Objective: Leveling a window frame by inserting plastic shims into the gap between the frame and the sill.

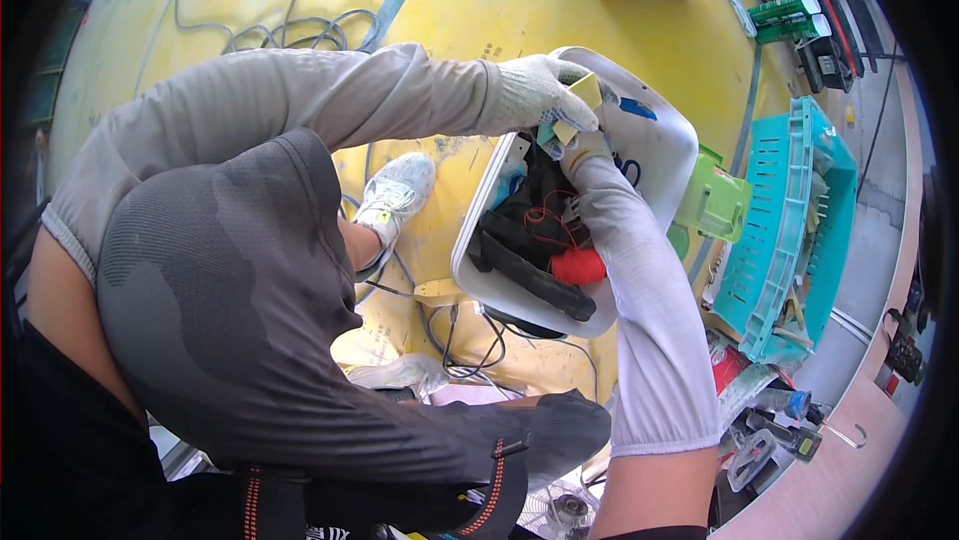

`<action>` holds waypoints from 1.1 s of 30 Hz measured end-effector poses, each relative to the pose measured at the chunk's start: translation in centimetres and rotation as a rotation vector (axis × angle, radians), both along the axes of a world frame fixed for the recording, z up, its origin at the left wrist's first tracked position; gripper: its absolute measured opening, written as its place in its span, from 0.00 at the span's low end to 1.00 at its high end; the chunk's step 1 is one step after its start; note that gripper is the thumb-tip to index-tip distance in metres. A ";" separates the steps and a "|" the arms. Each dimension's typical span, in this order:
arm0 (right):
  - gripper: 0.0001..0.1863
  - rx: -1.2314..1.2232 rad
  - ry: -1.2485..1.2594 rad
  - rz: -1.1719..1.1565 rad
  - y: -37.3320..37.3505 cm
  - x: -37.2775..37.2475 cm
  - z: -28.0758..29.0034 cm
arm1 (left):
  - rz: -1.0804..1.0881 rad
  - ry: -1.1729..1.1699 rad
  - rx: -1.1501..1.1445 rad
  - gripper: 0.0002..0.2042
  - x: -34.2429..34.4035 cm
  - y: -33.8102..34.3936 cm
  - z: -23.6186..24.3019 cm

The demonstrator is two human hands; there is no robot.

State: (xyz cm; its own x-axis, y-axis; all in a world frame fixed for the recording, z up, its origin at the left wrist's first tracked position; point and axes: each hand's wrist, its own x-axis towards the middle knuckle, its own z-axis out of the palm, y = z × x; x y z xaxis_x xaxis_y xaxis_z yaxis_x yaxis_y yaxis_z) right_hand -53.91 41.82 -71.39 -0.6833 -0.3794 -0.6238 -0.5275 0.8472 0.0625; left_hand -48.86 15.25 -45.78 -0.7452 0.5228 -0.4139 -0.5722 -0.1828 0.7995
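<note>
A white sneaker [397,195] stands on the yellow floor [479,10], left of and below both hands. The gloved left hand [539,90] and gloved right hand [584,145] meet, pinching a small yellow-and-teal piece [577,105] together over the white basket [664,155] of cables and red cord. Right of them stands a teal crate [789,230].
</note>
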 end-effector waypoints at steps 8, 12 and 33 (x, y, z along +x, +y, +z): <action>0.23 -0.152 0.031 0.021 -5.8 2.2 4.4 | -0.010 -0.074 0.008 0.23 0.9 -2.8 -0.5; 0.19 -0.127 0.045 0.068 -6.5 2.4 6.7 | 0.068 -0.100 0.002 0.22 0.8 -2.8 -0.1; 0.16 -1.149 -0.174 -0.913 -1.0 3.4 27.8 | -0.031 -0.040 0.052 0.26 -2.3 -3.3 1.7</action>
